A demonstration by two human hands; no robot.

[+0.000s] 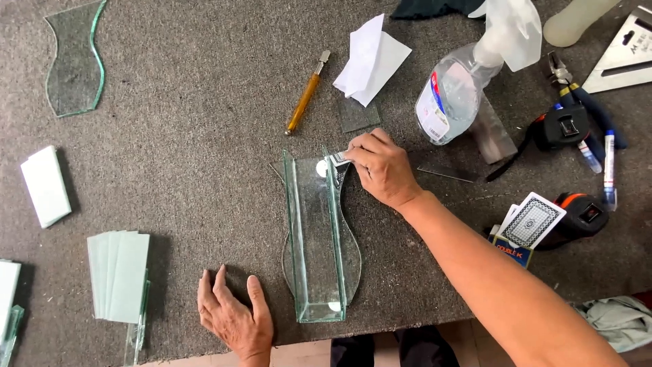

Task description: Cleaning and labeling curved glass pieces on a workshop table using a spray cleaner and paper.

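- The right hand (382,166) reaches in from the lower right and pinches a small dark-and-white strip, seemingly tape (337,158), between thumb and fingertips at the far right corner of the glass box (316,238). The grip is closed tight on that strip; whether the fingers also press the glass itself I cannot tell.
- The glass box stands on the grey felt worktop (190,170), near its front edge and roughly in the middle. It is a narrow open trough of clear panes, with a curved glass side panel (352,245) against its right wall.
- Its long axis runs straight away from the person, near end at the worktop edge, far end under the right hand. The box therefore lies just left of and below that hand.
- The left hand (234,316) lies flat on the worktop, palm down, fingers loosely spread, holding nothing. It is near the box's near left corner but apart from it.
- The right hand is the one on the work; the left is beside it.
- Around: a glass cutter (305,95) with an amber handle, a folded white paper (370,61), a spray bottle (462,88), a stack of glass strips (119,275), another curved glass piece (75,61), pliers (577,92) and a card deck (530,228).
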